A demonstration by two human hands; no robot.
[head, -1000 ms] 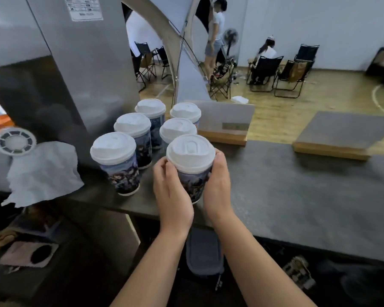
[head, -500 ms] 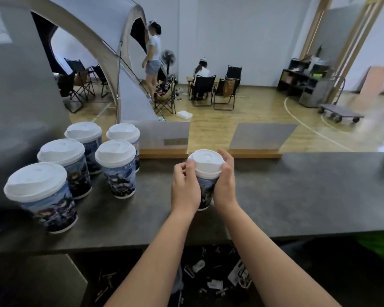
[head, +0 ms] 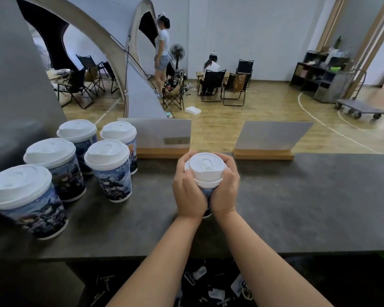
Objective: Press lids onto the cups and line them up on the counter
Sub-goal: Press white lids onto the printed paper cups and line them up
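Both hands wrap one printed paper cup [head: 205, 192] with a white plastic lid [head: 205, 167] standing on the dark grey bench [head: 297, 207]: the left hand [head: 187, 193] grips its left side, the right hand [head: 227, 189] its right, fingers curled over the lid's rim. Five more lidded printed cups [head: 108, 169] stand clustered well to the left of the left hand.

No text can be read with certainty. The printed cup [head: 111, 173] at about nine o'clock from the hands carries a short line of pale characters on its dark sleeve, too blurred to make out. The other cups' artwork shows no legible lettering.
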